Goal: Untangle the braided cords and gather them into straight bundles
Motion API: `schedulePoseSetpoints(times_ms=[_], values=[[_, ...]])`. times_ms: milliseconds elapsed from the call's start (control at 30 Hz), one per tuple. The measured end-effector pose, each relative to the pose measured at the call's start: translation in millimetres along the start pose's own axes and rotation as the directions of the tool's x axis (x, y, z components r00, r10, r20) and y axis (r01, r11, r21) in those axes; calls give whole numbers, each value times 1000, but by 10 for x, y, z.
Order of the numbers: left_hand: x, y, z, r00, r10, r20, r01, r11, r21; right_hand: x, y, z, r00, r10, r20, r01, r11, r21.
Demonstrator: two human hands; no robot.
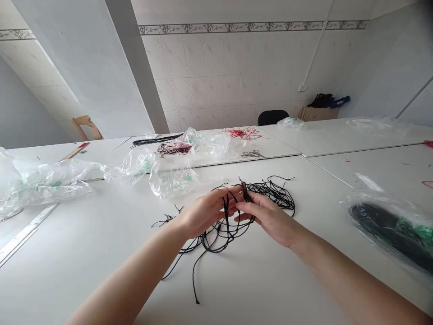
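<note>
My left hand (206, 211) and my right hand (267, 214) come together over the white table, both closed on black braided cords (226, 216). Several strands loop down between the fingers, and one knotted end trails toward me on the tabletop. Under and behind my left hand lie more loose ends of the same cord. Just beyond my right hand rests a tangled pile of black cords (275, 195). My fingertips partly cover where the strands are pinched.
Crumpled clear plastic bags (172, 180) spread across the left and middle. Scissors (253, 154), red cords (241, 133) and a black cord bundle (157, 139) lie farther back. A metal ruler (27, 234) is at left; a bag of black cord (389, 230) is at right.
</note>
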State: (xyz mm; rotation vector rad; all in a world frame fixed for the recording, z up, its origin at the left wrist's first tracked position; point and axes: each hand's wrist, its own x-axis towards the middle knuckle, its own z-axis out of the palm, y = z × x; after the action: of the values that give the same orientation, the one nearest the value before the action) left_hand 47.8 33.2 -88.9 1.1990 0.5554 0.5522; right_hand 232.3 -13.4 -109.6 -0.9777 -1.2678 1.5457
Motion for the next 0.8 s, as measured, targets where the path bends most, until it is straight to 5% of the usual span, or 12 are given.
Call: schedulePoseSetpoints(times_ms=[433,800], values=[[-8,18,14,998,14,65,-15,1000,9,-15,44,31,1000,5,-13,-5,1000,28],[30,-55,-55,998,-58,-37,57,998,-18,-29,60,112,999,37,19,-38,996,78]])
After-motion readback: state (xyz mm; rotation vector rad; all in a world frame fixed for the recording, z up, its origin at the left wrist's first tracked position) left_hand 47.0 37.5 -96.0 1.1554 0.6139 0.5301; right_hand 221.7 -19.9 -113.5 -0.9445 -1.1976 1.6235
